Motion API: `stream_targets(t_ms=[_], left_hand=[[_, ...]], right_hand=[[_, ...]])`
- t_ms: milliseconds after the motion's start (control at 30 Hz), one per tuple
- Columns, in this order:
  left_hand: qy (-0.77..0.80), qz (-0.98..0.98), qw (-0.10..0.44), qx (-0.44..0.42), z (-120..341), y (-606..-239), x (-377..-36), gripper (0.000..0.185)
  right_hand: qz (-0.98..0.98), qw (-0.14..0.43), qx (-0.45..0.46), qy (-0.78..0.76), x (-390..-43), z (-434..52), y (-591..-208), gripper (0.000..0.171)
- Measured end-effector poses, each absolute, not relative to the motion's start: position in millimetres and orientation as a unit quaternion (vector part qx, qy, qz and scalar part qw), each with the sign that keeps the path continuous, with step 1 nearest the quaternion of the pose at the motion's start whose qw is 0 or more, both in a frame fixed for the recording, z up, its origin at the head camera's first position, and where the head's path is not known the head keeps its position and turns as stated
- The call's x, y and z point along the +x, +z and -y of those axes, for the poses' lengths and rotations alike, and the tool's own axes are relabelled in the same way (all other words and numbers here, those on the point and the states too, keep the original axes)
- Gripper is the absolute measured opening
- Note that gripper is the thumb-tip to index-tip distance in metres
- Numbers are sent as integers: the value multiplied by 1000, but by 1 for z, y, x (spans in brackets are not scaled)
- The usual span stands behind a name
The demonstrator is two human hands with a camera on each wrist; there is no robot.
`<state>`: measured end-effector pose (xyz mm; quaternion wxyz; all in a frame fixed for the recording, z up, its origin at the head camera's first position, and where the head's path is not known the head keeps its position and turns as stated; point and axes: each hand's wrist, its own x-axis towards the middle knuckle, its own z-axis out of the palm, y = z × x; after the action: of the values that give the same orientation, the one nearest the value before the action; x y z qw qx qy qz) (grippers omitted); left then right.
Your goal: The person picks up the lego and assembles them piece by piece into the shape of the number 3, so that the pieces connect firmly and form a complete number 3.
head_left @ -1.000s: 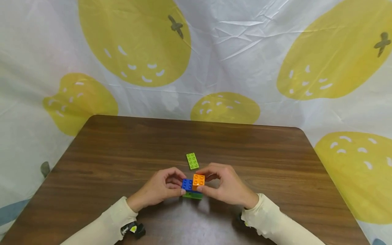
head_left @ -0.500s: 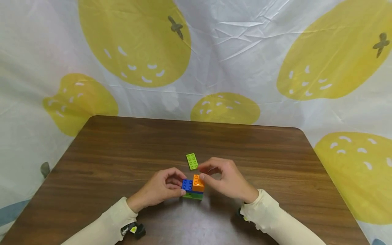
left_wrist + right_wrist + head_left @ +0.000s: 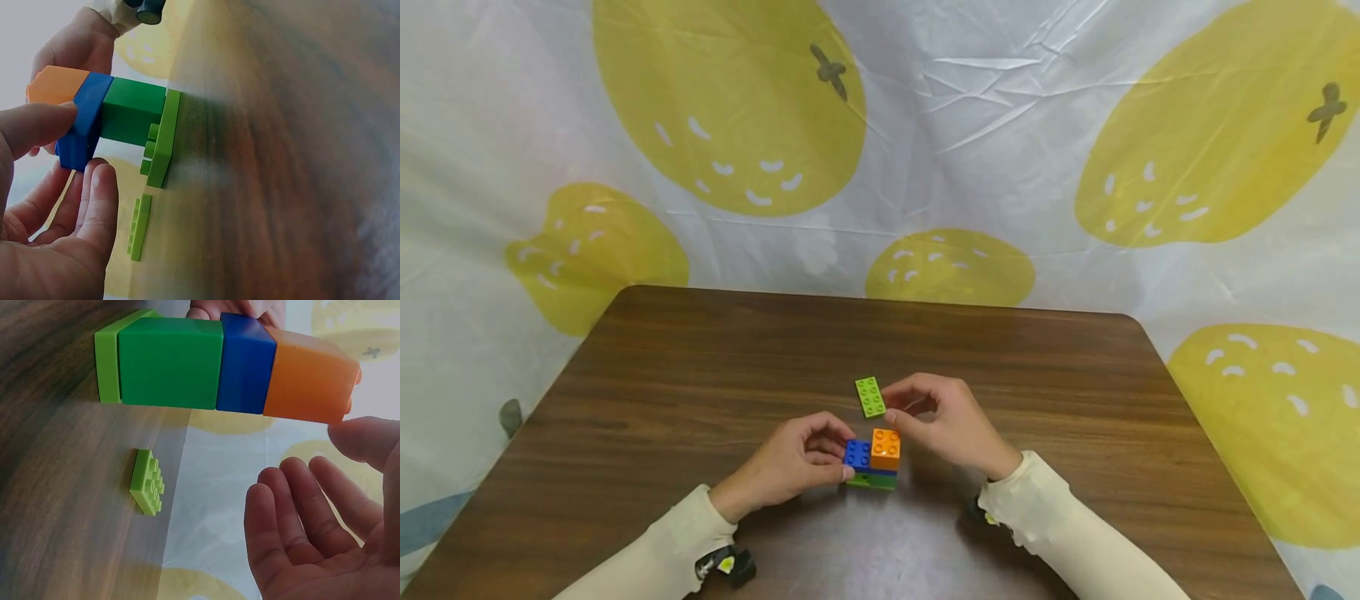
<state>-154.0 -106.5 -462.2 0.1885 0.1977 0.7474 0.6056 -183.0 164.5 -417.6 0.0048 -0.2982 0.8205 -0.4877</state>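
A small tower of toy building bricks stands on the table in front of me. At its base lies a thin lime-green brick [image 3: 165,140], topped by a dark green brick [image 3: 172,362]. Above comes a wider blue brick [image 3: 857,454], with an orange brick [image 3: 885,450] on the right part of its top. My left hand [image 3: 793,461] holds the blue brick's left end between thumb and fingers. Beyond the tower lies a second thin lime-green brick [image 3: 870,397], studs up. My right hand [image 3: 943,421] hovers above and right of it, holding nothing, fingers loosely bent.
The brown wooden table [image 3: 722,350] has rounded far corners. Behind it hangs a white cloth [image 3: 760,258] printed with yellow fruit. A small black wrist camera [image 3: 726,565] sits under the left sleeve.
My right hand has let go of the orange brick, which stays on the blue one. That hand has moved up and away, toward the loose lime-green brick. My left hand keeps its place.
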Motion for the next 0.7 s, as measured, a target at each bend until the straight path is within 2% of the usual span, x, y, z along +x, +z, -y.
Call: stream_targets(t_ms=[333, 700], left_hand=[[611, -743, 186, 200, 106, -462, -153, 41], [610, -744, 185, 202, 106, -463, -154, 40]], right_hand=[[-825, 17, -290, -485, -190, -162, -420, 27], [-829, 5, -274, -487, -203, -155, -422, 26]])
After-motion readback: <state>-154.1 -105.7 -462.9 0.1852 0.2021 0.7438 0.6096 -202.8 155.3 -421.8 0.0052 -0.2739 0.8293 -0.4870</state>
